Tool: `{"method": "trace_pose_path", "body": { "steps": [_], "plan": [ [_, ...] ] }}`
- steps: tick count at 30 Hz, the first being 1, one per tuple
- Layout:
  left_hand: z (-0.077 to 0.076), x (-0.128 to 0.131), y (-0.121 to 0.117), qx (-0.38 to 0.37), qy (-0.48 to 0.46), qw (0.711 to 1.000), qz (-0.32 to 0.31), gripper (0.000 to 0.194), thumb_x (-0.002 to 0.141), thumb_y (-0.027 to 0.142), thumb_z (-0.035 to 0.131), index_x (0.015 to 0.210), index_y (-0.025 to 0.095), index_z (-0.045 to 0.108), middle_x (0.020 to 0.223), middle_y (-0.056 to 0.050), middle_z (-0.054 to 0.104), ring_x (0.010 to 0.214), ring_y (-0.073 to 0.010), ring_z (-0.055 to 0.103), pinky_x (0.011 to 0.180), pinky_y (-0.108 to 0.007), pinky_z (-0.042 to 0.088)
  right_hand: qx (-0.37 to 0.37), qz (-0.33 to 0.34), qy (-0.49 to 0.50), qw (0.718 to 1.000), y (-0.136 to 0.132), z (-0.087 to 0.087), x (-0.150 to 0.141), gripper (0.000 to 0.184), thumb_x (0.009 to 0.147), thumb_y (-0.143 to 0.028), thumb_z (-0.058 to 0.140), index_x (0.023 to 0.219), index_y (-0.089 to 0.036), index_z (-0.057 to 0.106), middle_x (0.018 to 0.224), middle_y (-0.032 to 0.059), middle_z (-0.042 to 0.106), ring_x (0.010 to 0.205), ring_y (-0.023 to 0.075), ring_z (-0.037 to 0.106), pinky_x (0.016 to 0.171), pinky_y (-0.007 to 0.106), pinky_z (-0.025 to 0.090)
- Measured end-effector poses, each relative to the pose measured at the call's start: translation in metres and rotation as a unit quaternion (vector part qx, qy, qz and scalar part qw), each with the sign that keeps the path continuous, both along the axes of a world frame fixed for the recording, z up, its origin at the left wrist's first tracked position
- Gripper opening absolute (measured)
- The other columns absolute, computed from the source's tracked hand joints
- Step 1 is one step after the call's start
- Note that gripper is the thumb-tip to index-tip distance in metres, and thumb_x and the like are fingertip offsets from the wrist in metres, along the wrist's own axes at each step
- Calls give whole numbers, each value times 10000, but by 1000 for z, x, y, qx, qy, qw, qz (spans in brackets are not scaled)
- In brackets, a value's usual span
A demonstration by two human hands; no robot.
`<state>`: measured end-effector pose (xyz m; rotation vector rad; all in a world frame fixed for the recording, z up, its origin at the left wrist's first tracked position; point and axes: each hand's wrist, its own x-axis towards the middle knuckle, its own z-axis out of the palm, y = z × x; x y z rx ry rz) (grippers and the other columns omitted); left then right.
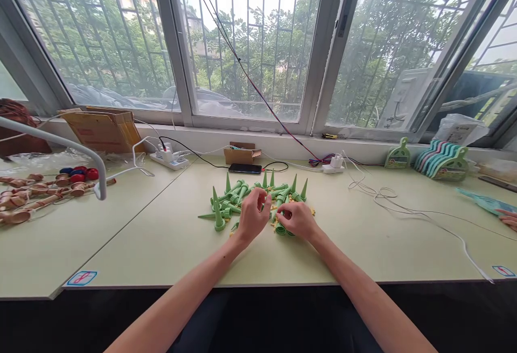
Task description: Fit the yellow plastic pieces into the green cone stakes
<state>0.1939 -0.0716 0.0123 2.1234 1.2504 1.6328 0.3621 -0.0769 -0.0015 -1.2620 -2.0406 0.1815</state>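
A pile of green plastic cone-shaped spikes [218,218] lies on the table before me, some standing point up and others on their sides. Small yellow pieces [313,211] are scattered among them. My left hand [254,214] is over the middle of the pile, its fingers curled toward the thumb; whatever they hold is too small or hidden to make out. Close beside it on the right, my right hand [298,218] has thumb and fingers pinched together, and anything between them is not clear. Green round-ended parts [280,228] lie just under the right hand.
Behind the pile are a phone [245,168] and a small open cardboard box [242,153]. Power strips [333,165] and loose white cables [424,213] lie around. Wooden toys [24,202] are at left, a row of dustpan-like items [440,160] at right. Another person's hand [508,218] shows at the right edge.
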Motion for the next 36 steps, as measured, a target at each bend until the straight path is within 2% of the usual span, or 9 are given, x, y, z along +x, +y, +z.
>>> {"method": "trace_pose_path", "body": {
  "steps": [5,10,16,20,23,29,36],
  "plan": [
    [-1,2,-2,-7,40,999,-31,241,935,297,493,719,190,483,624,33,488,541,-100,395,558,-235,339,-8,3,-2,1000,0,0,0,142,795,-243,628,694,-204,721,538,-21,586,511,104,465,562,225,331],
    [-5,2,-5,-59,134,986,-77,266,904,259,504,649,184,517,550,34,485,511,-103,380,548,-238,311,-5,9,-3,1000,2,1,0,190,814,-202,589,662,-195,703,531,-21,567,503,104,431,557,222,326],
    [-7,1,-7,-122,231,961,-86,210,892,200,471,790,186,654,574,8,565,515,-129,471,578,-244,345,-7,-30,18,999,4,-1,1,185,846,-221,577,709,-191,698,569,-8,605,523,120,477,552,226,325],
    [-6,1,-7,-145,270,948,-81,228,897,199,461,801,187,667,600,-10,588,552,-150,534,575,-245,342,10,-51,36,998,7,-5,2,196,863,-243,563,716,-193,683,544,-15,578,503,120,469,551,229,332],
    [-6,2,-6,-136,280,947,-81,226,890,179,468,749,191,645,596,-13,583,554,-158,542,554,-251,321,20,-52,40,998,8,-6,2,207,866,-252,557,700,-195,666,539,-16,565,494,119,460,547,232,335],
    [-8,2,-5,-126,252,955,-87,181,865,146,497,772,203,641,593,-10,591,541,-171,545,549,-259,342,27,-44,47,998,7,-5,2,230,871,-272,546,679,-196,647,527,-14,548,482,122,445,537,238,339],
    [-7,3,-7,-139,271,949,-78,182,881,143,492,769,194,626,623,-21,618,580,-184,576,574,-263,366,30,-30,55,998,8,-8,3,243,881,-287,532,680,-194,631,528,-14,540,484,119,425,526,232,328]
  ]
}}
